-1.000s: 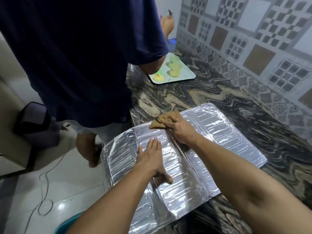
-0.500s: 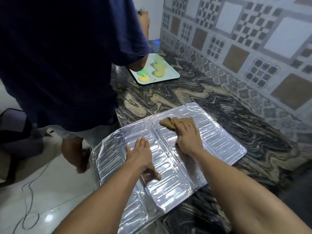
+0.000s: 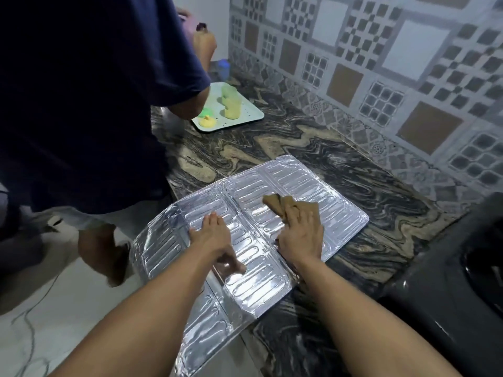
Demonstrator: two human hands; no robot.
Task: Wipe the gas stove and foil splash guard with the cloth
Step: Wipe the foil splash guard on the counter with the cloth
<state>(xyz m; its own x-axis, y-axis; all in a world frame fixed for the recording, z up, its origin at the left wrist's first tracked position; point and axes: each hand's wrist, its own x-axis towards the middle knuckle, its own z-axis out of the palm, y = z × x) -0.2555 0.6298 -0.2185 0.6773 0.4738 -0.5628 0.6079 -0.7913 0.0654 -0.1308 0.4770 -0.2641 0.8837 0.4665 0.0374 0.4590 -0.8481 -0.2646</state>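
Observation:
The ribbed foil splash guard (image 3: 321,183) lies flat on the marbled counter, and its left panels hang over the counter's front edge. My left hand (image 3: 211,236) presses flat on its middle panel with straight fingers. My right hand (image 3: 302,232) presses the brown cloth (image 3: 277,204) onto the right panel; the cloth sticks out past my fingertips. The black gas stove (image 3: 451,270) shows at the right edge, only partly in view.
A person in a dark blue shirt (image 3: 81,104) stands at the counter's left end, close to the foil. Behind them a white tray (image 3: 251,111) carries yellow-green cups. A patterned tile wall (image 3: 381,63) backs the counter (image 3: 285,142). A cable lies on the floor.
My right hand and the cloth have moved rightwards and towards me across the foil, from the middle crease onto the right panel. My left hand keeps pressing the same panel. The stove has come into view.

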